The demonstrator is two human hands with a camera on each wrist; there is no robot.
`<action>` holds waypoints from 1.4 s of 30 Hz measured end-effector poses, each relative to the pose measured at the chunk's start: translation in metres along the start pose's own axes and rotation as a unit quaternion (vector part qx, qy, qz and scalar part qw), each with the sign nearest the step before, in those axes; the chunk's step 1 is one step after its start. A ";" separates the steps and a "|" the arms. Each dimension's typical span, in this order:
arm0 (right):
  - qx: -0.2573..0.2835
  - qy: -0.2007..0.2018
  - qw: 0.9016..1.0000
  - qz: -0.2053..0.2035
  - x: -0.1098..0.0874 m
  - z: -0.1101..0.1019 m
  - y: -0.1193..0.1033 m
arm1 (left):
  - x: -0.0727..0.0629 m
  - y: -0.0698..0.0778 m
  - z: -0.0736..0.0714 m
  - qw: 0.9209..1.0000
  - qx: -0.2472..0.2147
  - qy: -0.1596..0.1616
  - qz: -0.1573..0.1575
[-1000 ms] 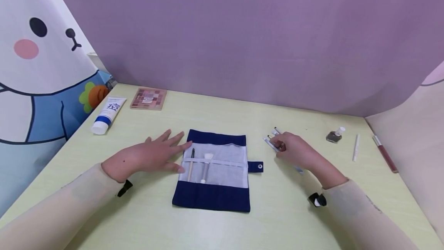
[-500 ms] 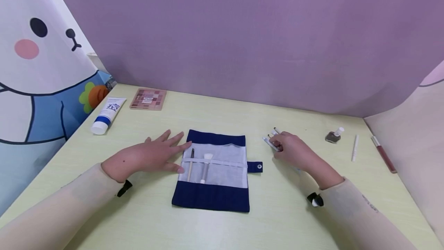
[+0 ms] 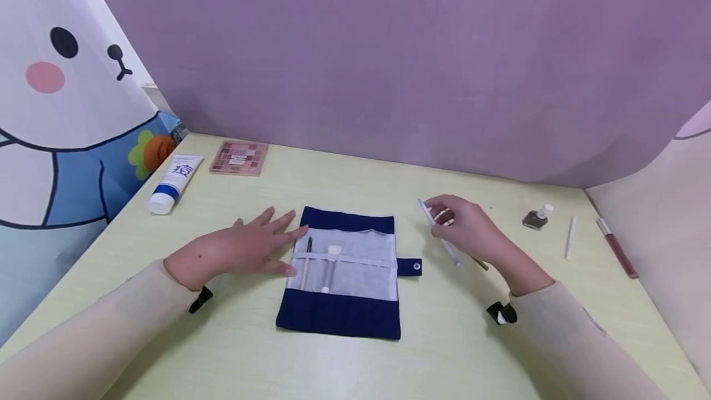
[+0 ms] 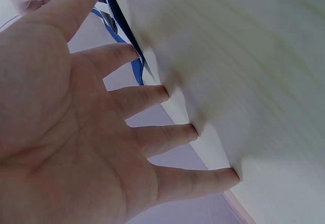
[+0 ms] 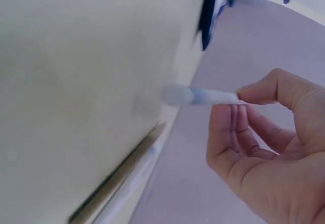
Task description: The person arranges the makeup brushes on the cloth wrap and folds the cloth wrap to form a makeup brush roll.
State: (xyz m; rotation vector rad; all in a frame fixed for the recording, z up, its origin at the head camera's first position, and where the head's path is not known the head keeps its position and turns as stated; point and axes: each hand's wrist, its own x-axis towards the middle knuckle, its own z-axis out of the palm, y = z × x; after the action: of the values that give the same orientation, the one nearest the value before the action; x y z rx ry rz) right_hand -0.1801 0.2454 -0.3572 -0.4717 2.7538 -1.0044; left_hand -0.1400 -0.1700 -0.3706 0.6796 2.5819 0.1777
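My left hand (image 3: pixel 239 249) lies with fingers spread at the left edge of a navy brush roll (image 3: pixel 339 316), its fingertips on the cloth and table. The roll lies unfolded, showing its pale lining; a thin dark-tipped brush (image 3: pixel 305 267) and a white-headed makeup brush (image 3: pixel 329 270) sit under its strap. To the roll's right, my right hand (image 3: pixel 472 230) pinches a slim white, pale-blue-ended stick (image 5: pixel 208 96) between thumb and fingers, tilted above the table. Below that hand, a brown pencil-like stick (image 5: pixel 119 176) and another whitish stick (image 5: pixel 129 186) lie on the table.
A white tube (image 3: pixel 174 181) and a pink palette (image 3: pixel 239 158) lie at the back left. Toward the right are a small dark bottle (image 3: pixel 536 219), a white pen-like stick (image 3: pixel 570 237) and a lip gloss tube (image 3: pixel 619 250). A snap tab (image 3: pixel 408 267) extends from the roll.
My right hand has lifted a little, raising the white stick from the other sticks, and the brown one shows below the hand. My left hand and the roll have stayed put.
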 end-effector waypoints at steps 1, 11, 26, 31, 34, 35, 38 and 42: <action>0.009 0.005 1.000 -0.006 0.001 0.000 -0.004 | 0.000 0.000 0.000 1.000 0.000 0.000 -0.001; 0.146 0.031 0.988 -0.034 0.024 0.012 -0.038 | 0.002 0.001 0.000 1.000 0.004 -0.002 -0.008; 0.351 0.024 0.936 0.003 0.052 0.067 -0.067 | 0.002 0.002 -0.002 1.000 0.003 -0.003 -0.011; 0.378 0.017 0.924 0.045 0.057 0.079 -0.069 | 0.002 0.002 -0.002 1.000 0.002 -0.006 -0.015; 0.390 0.007 0.918 0.071 0.058 0.083 -0.069 | 0.001 0.002 -0.002 1.000 0.002 -0.006 -0.014; 0.392 0.002 0.917 0.076 0.058 0.084 -0.069 | 0.001 0.002 -0.002 1.000 0.002 -0.006 -0.013; 0.382 -0.019 0.920 0.080 0.056 0.087 -0.070 | 0.001 0.003 -0.002 1.000 0.003 -0.005 -0.013; 0.362 -0.058 0.928 0.064 0.051 0.089 -0.072 | 0.002 0.003 -0.002 1.000 0.004 -0.004 -0.015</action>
State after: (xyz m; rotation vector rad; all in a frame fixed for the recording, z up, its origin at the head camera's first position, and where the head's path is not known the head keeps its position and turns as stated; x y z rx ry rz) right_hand -0.1875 0.1221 -0.3805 -0.2123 2.0570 -1.7578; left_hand -0.1412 -0.1666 -0.3691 0.6424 2.5848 0.1547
